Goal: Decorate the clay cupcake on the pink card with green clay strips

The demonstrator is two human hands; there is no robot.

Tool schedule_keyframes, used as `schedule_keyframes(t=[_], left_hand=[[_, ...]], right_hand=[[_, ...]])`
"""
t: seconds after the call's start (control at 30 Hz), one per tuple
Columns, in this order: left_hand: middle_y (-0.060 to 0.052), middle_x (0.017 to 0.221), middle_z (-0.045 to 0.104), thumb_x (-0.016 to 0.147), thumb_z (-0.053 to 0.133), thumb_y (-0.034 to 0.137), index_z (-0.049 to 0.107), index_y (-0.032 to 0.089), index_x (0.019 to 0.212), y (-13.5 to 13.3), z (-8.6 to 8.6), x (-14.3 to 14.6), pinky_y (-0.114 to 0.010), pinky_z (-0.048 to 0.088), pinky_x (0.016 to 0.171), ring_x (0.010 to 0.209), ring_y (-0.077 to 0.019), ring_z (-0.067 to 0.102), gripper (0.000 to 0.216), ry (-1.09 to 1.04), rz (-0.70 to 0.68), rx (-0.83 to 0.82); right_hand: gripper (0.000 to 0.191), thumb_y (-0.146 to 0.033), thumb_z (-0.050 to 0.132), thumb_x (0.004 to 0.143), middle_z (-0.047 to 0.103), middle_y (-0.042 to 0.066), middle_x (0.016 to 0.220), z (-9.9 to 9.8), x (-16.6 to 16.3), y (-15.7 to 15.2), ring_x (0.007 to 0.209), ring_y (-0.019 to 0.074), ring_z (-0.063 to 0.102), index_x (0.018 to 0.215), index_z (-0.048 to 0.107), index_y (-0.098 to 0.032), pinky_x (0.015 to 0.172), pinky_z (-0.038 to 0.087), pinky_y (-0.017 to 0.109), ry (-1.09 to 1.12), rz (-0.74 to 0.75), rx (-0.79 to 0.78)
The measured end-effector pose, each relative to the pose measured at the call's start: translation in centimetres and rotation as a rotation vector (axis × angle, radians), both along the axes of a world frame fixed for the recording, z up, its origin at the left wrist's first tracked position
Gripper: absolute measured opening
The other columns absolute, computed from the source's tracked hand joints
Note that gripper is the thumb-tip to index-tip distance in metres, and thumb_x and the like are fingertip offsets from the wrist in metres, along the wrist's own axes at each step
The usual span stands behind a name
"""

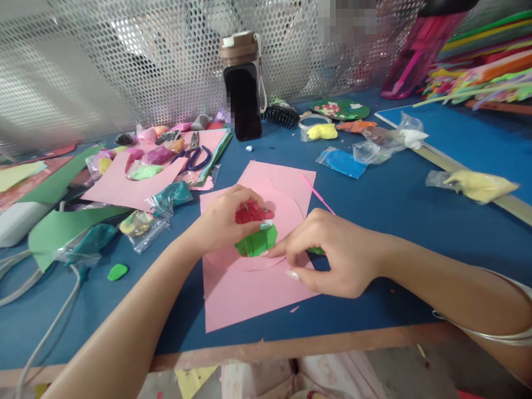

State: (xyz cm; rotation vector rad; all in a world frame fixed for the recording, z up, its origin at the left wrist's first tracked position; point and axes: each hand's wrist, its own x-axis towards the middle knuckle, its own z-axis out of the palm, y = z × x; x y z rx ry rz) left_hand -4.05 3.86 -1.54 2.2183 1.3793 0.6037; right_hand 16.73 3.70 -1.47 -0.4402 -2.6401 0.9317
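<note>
A piece of modelling clay lies on a round pink paper cut-out, its upper part red clay (251,213) and its lower part flat green clay (257,241). My left hand (226,216) curves round the red part from the left, with the thumb along the seam between the two colours. From the right, my right hand (336,249) touches the green clay's lower edge with a stretched index fingertip; its thumb stands apart. More green clay (316,250) shows partly behind my right hand. Pink paper sheets (241,302) lie under the work.
A phone (243,102) leans on a brown-lidded bottle (238,47) at the back. Scissors (194,155), bagged clay (170,197) and cut paper crowd the left. Blue clay (344,162), yellow clay (480,184) and a pink stick (318,194) lie at right.
</note>
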Motion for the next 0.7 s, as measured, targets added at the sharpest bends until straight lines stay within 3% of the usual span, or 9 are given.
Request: schedule_keyframes(t=[0.1,0.23,0.5,0.7], left_hand=[[-0.003,0.09,0.055,0.072,0.064,0.02,0.057,0.017,0.092,0.03,0.15,-0.02,-0.028,0.046,0.073,0.073,-0.0115,0.053,0.022,0.025,-0.003,-0.014],[-0.003,0.092,0.056,0.074,0.06,0.022,0.057,0.017,0.096,0.07,0.21,-0.07,-0.029,0.045,0.074,0.077,-0.0128,0.053,0.022,0.031,-0.018,-0.028],[-0.003,0.092,0.054,0.074,0.062,0.023,0.059,0.017,0.096,0.04,0.17,0.05,-0.027,0.045,0.073,0.076,-0.0119,0.053,0.022,0.014,0.019,-0.019],[-0.004,0.092,0.057,0.076,0.061,0.025,0.06,0.019,0.097,0.15,-0.09,0.02,-0.031,0.044,0.079,0.089,-0.0167,0.053,0.021,0.08,0.021,0.04]], right_hand=[[0.014,-0.015,0.052,0.067,0.069,0.006,0.069,-0.12,0.02,0.01,0.054,0.0116,0.058,0.054,0.055,-0.015,0.05,0.039,0.021,0.089,-0.038,-0.107],[0.014,-0.016,0.048,0.07,0.071,0.009,0.081,-0.03,0.16,0.08,0.071,0.0146,0.064,0.059,0.057,-0.015,0.055,0.043,0.02,0.199,-0.074,-0.183],[0.016,-0.02,0.054,0.069,0.061,0.003,0.055,0.16,-0.04,-0.01,0.063,0.0161,0.061,0.054,0.052,-0.016,0.054,0.04,0.022,-0.015,-0.088,0.025],[0.02,-0.023,0.056,0.071,0.058,0.002,0.052,0.53,-0.13,-0.07,0.057,0.0143,0.058,0.053,0.051,-0.016,0.053,0.036,0.023,-0.142,-0.067,0.056]])
